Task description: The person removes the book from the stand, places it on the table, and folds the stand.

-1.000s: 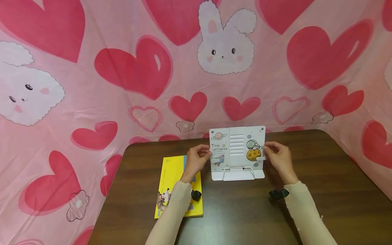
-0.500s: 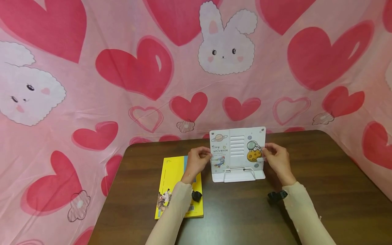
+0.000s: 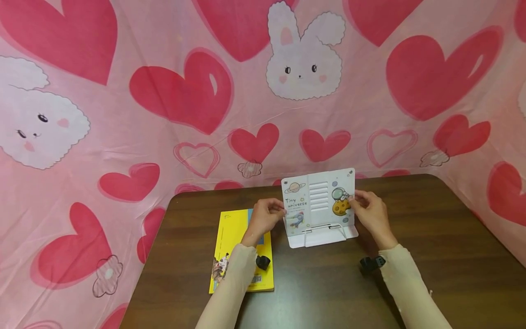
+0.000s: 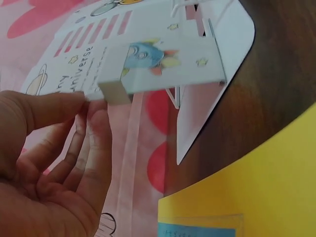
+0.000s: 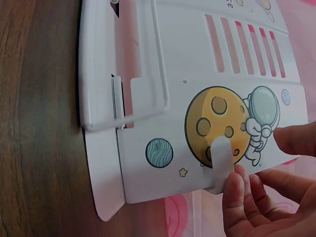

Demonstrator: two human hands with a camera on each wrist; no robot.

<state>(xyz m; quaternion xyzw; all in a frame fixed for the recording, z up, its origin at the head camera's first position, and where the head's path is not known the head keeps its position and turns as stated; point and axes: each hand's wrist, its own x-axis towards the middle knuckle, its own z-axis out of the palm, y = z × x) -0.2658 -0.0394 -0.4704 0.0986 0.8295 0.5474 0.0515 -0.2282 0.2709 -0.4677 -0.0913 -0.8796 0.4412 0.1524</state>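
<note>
A white book stand (image 3: 320,218) printed with "Tiny universe", a rocket and an astronaut stands upright on its base plate near the table's back. My left hand (image 3: 263,217) pinches its left edge between thumb and fingers, just beside a white side clip (image 4: 113,89) in the left wrist view. On the opposite edge, my right hand (image 3: 371,214) grips the panel, thumb on the front near the astronaut and fingers around the edge by the other clip (image 5: 222,160). A white wire bracket (image 5: 163,74) crosses the lower front of the panel.
A yellow book (image 3: 232,233) with a blue strip lies left of the stand, partly under my left forearm. The dark wooden table (image 3: 312,297) ends at the back against a pink cloth (image 3: 255,109) printed with hearts and rabbits.
Between both hands the book stand has turned slightly, its left side coming nearer and its right side going back. The yellow book stays in place.
</note>
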